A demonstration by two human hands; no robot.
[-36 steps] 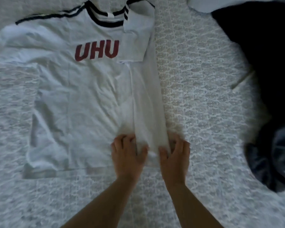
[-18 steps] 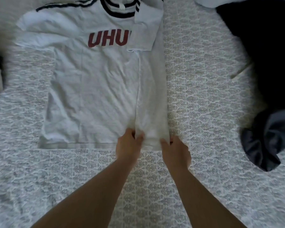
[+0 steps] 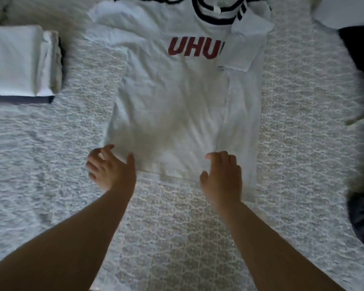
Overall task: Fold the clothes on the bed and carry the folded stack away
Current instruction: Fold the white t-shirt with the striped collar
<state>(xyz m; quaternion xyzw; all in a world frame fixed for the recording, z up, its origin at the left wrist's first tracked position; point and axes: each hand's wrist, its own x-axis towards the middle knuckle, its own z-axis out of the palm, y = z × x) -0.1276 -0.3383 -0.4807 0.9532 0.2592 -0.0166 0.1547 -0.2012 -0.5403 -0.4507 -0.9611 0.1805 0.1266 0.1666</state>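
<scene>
Head view: a white cotton T-shirt with red lettering and navy collar stripes (image 3: pixel 172 97) lies flat on the pale patterned bedspread (image 3: pixel 303 122), its right side folded inward. Both the left hand (image 3: pixel 111 169) and right hand (image 3: pixel 222 175) hover at the hem (fingers spread, gripping nothing). A folded white stack (image 3: pixel 19 64) sits left.

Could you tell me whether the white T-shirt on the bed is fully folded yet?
Partly folded. The T-shirt lies spread flat, with only its right side and sleeve turned in over the front; the left sleeve is still out.
</scene>
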